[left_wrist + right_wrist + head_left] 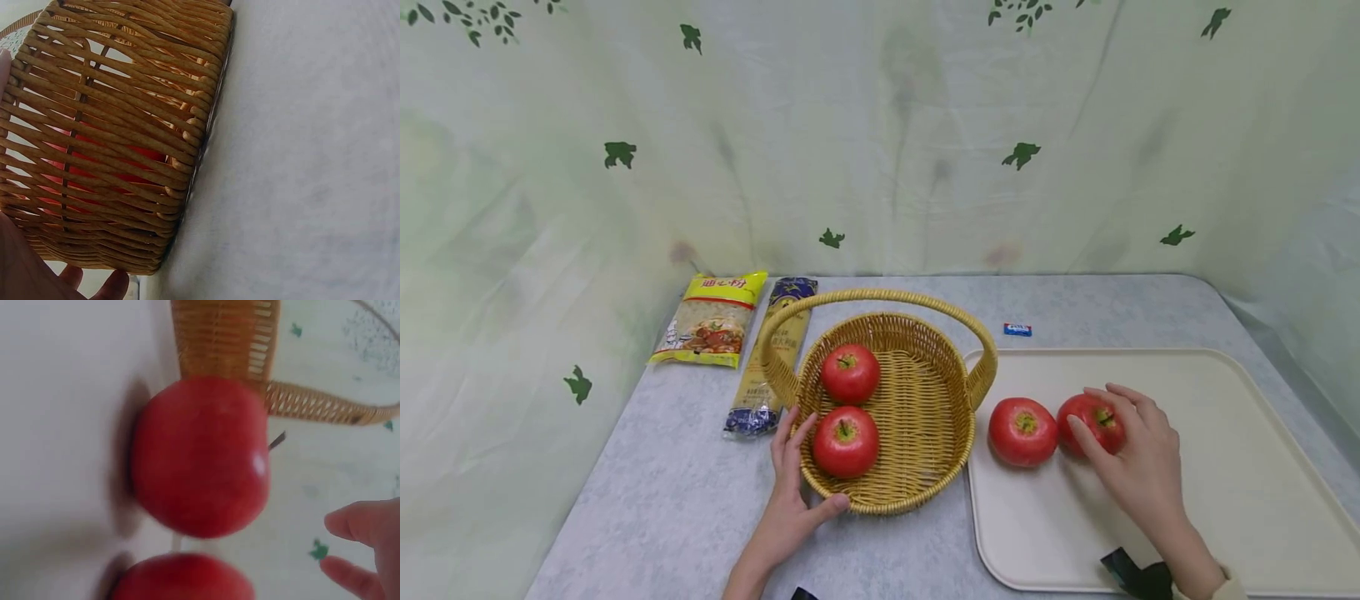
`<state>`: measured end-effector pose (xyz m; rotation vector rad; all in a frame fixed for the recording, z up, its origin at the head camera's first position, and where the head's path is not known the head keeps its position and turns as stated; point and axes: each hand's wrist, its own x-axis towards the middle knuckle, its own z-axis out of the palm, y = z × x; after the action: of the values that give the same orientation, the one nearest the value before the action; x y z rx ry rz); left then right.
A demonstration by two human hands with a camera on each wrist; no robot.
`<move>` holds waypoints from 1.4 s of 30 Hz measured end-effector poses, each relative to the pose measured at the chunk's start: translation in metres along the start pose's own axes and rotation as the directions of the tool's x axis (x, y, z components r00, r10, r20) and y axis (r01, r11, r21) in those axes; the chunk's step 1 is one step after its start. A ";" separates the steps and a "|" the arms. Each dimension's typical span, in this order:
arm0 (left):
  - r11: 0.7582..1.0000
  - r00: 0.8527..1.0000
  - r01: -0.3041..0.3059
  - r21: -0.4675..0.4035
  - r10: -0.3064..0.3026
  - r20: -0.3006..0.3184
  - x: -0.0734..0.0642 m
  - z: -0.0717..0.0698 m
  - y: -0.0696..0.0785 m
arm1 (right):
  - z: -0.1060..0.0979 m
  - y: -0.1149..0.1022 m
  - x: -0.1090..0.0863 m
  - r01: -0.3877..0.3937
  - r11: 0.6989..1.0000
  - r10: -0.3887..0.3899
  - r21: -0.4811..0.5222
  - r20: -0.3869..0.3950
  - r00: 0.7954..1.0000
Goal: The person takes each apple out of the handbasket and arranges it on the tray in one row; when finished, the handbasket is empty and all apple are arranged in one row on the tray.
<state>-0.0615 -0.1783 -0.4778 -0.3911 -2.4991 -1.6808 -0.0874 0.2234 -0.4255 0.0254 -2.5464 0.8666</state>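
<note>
A round wicker basket with a tall handle holds a red apple at the back and another red apple in front of it. My left hand rests against its left front side, fingers spread and the thumb along the front rim. To the right, two red apples sit side by side on a cream tray. Over the right-hand apple is my right hand, thumb and fingers spread apart. In the right wrist view, a gap shows between my fingertips and the apples.
Behind and left of the basket lie a yellow food packet and a long gold-and-blue packet. A small blue wrapped item lies beyond the tray. A pale curtain with leaf prints hangs behind the grey table.
</note>
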 end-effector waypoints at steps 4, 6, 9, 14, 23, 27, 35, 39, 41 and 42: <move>1.000 1.000 0.007 0.001 -0.007 -0.004 0.001 0.001 0.001 | 0.000 -0.020 0.002 0.152 0.986 -0.148 0.073 -0.064 0.987; 1.000 1.000 0.013 0.003 -0.013 -0.008 0.001 0.001 0.002 | 0.001 -0.030 0.003 0.233 0.967 -0.226 0.106 -0.081 0.971; 1.000 1.000 0.024 0.005 -0.024 -0.017 0.001 0.001 0.003 | 0.006 -0.047 0.005 0.342 0.925 -0.331 0.165 -0.088 0.939; 1.000 1.000 0.025 -0.004 -0.025 -0.013 0.001 0.001 0.003 | 0.016 -0.074 0.008 0.462 0.846 -0.464 0.266 -0.058 0.884; 1.000 1.000 0.018 -0.009 -0.018 -0.019 0.000 0.002 0.007 | 0.037 -0.114 0.015 0.591 0.721 -0.606 0.361 -0.084 0.791; 1.000 1.000 0.025 -0.004 -0.025 -0.020 0.001 0.001 0.006 | 0.046 -0.129 0.021 0.609 0.696 -0.642 0.381 -0.050 0.765; 0.999 0.999 0.046 -0.011 -0.047 -0.019 0.001 0.002 0.003 | 0.064 -0.150 0.044 0.586 0.697 -0.706 0.414 0.249 0.663; 0.999 0.999 0.033 -0.007 -0.033 -0.021 0.001 0.002 0.002 | 0.071 -0.159 0.057 0.547 0.721 -0.693 0.425 0.432 0.578; 1.000 0.999 0.028 -0.009 -0.028 -0.023 0.001 0.002 0.002 | 0.074 -0.162 0.062 0.521 0.745 -0.667 0.418 0.504 0.549; 1.000 0.999 0.025 -0.009 -0.025 -0.024 0.000 0.001 0.002 | 0.076 -0.164 0.064 0.509 0.755 -0.654 0.414 0.534 0.535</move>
<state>-0.0614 -0.1764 -0.4769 -0.3399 -2.4913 -1.6953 -0.1505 0.0555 -0.3581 1.4299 -2.6899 0.9293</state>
